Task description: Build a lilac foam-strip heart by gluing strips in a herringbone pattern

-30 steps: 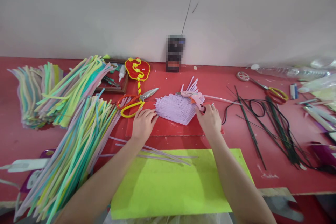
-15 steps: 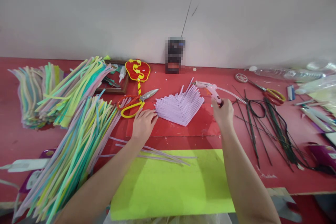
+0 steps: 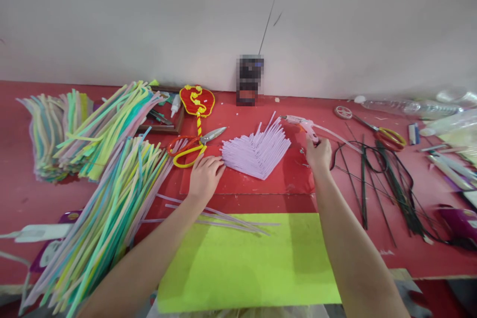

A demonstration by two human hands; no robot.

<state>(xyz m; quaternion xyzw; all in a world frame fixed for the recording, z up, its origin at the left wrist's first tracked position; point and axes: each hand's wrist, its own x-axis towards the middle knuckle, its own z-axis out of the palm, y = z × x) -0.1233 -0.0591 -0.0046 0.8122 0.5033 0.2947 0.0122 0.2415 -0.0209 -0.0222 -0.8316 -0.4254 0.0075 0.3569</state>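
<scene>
A heart-shaped panel of lilac pipe cleaners (image 3: 256,152) lies on a red mat (image 3: 290,181) in the middle of the red table (image 3: 261,109). My left hand (image 3: 204,178) rests with curled fingers against the panel's left edge. My right hand (image 3: 318,154) grips the handle of a pink glue gun (image 3: 303,125) just right of the panel, nozzle pointing left. Red-and-yellow scissors (image 3: 194,145) lie left of the panel.
Heaps of pastel pipe cleaners (image 3: 108,194) fill the left side. A lime green sheet (image 3: 242,263) lies at the front edge with loose lilac stems (image 3: 216,216) on it. Dark green wires (image 3: 391,184), another pair of scissors (image 3: 387,134) and plastic bottles (image 3: 410,106) sit on the right.
My right hand carried the glue gun off the lilac panel to the right and set it lower beside the panel. My left hand stayed put.
</scene>
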